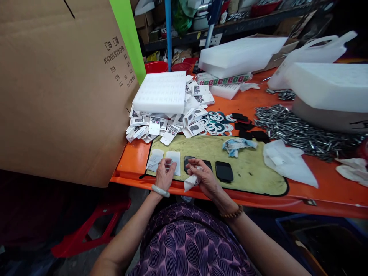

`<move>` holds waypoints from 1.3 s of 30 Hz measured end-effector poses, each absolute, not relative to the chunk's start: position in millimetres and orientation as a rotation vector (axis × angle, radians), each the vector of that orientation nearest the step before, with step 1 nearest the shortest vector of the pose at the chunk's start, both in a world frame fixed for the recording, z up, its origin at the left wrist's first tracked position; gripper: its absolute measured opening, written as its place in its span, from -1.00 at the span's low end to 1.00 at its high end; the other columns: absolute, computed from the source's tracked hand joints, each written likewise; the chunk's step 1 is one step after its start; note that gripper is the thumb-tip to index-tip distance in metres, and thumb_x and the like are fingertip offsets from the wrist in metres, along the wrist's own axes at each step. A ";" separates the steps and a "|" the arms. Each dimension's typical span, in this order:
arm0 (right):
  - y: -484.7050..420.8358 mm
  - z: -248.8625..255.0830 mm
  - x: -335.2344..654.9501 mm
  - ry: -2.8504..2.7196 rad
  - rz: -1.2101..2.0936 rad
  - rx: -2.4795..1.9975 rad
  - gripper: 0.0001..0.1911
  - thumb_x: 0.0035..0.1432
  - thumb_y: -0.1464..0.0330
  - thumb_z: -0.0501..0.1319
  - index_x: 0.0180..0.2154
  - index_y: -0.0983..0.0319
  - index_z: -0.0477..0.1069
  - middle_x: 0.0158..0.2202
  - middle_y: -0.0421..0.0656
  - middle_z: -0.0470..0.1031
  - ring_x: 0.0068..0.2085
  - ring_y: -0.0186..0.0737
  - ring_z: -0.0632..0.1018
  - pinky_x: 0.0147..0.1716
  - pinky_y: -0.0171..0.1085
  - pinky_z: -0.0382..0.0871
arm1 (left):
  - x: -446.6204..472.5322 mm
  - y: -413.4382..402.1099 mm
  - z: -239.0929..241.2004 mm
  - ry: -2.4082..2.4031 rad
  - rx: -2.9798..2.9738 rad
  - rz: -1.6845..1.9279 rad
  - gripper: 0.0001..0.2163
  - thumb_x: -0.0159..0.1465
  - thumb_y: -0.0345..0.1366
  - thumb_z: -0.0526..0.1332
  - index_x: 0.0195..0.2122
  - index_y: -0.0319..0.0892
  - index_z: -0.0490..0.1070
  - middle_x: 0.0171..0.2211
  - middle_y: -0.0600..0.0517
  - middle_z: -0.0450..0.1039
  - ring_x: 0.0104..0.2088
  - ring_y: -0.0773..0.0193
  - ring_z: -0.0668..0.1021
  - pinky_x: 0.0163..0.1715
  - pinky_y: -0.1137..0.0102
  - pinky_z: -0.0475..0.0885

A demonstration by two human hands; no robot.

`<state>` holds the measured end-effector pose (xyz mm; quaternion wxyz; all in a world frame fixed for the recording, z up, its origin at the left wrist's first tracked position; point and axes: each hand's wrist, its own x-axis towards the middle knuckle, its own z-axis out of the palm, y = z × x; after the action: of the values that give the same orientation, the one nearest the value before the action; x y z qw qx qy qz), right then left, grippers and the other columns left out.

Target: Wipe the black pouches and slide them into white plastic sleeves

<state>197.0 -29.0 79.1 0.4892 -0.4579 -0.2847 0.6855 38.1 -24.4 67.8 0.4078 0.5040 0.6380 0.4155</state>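
White pouches point(176, 156) lie flat side by side at the left end of the yellowish mat point(247, 186), likely to keep them in easy reach. Left hand point(166, 172) is over the right-hand pouch, fingers curled; can't tell if they pinch anything. Right hand point(202, 178) pinches a white wrapper point(191, 184) between thumb and fingers, just above the mat's front edge, probably so that both hands can get at it. Black cases point(224, 172) sit in a row under and beside the right hand, presumably lined up for handling one by one; the mat likely guards them from scratches. Looks: pouches thin, pale; wrapper crumpled, hanging to a point; cases flat, dark, round-cornered.
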 end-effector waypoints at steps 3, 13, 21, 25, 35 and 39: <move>-31.4 82.7 189.4 -0.687 1.637 -1.096 -0.48 -0.22 0.14 0.43 -0.22 0.17 0.34 -0.29 -0.19 0.41 -0.40 -0.34 0.42 -0.42 -0.32 0.31 | 46.2 -44.1 75.8 1.329 1.109 0.863 -0.60 0.11 -0.01 0.28 -0.18 -0.19 0.32 -0.33 0.01 0.41 -0.41 0.31 0.47 -0.38 0.39 0.39; -44.2 85.6 188.3 -0.692 1.728 -1.053 -0.51 -0.23 0.10 0.45 -0.29 0.15 0.36 -0.37 -0.24 0.41 -0.43 -0.34 0.40 -0.44 -0.34 0.32 | 47.5 -52.2 76.6 1.274 1.132 0.937 -0.61 0.13 0.07 0.20 -0.41 -0.22 0.41 -0.58 0.14 0.27 -0.54 0.40 0.27 -0.53 0.48 0.18; -49.9 82.0 199.0 -0.983 1.723 -1.116 -0.58 -0.11 0.01 0.36 -0.38 0.19 0.39 -0.50 -0.26 0.38 -0.50 -0.35 0.35 -0.49 -0.34 0.24 | 35.5 -58.0 70.7 1.245 1.119 0.813 -0.46 0.13 0.23 0.11 -0.51 -0.24 0.43 -0.64 0.10 0.28 -0.60 0.41 0.23 -0.58 0.46 0.13; -52.7 80.4 201.3 -1.112 1.699 -1.121 -0.60 -0.09 0.01 0.35 -0.44 0.20 0.38 -0.55 -0.28 0.33 -0.51 -0.36 0.31 -0.51 -0.35 0.19 | 37.0 -58.4 80.2 1.251 1.014 0.955 -0.57 0.02 0.09 0.31 -0.40 -0.25 0.51 -0.53 0.06 0.43 -0.52 0.38 0.36 -0.51 0.47 0.24; -63.9 79.6 204.7 -1.250 1.629 -1.147 -0.51 0.09 -0.05 0.18 -0.55 0.20 0.21 -0.57 -0.28 0.17 -0.51 -0.38 0.18 -0.55 -0.36 0.06 | 51.8 -63.6 95.3 1.138 0.618 1.060 -0.54 -0.22 -0.02 0.49 -0.57 -0.22 0.30 -0.60 0.17 0.33 -0.57 0.47 0.32 -0.50 0.51 0.24; -69.0 77.8 204.3 -1.224 1.640 -1.148 -0.50 0.13 -0.06 0.14 -0.56 0.21 0.21 -0.59 -0.28 0.13 -0.53 -0.38 0.15 -0.57 -0.34 0.01 | 56.5 -66.3 101.0 0.970 0.420 1.053 -0.54 -0.19 -0.10 0.50 -0.56 -0.20 0.22 -0.59 0.17 0.33 -0.57 0.48 0.34 -0.49 0.52 0.28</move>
<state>204.3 -69.0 77.8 0.3870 -0.4512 -0.4808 0.6445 56.5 -66.3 101.0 0.7345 0.1913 0.4413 0.4788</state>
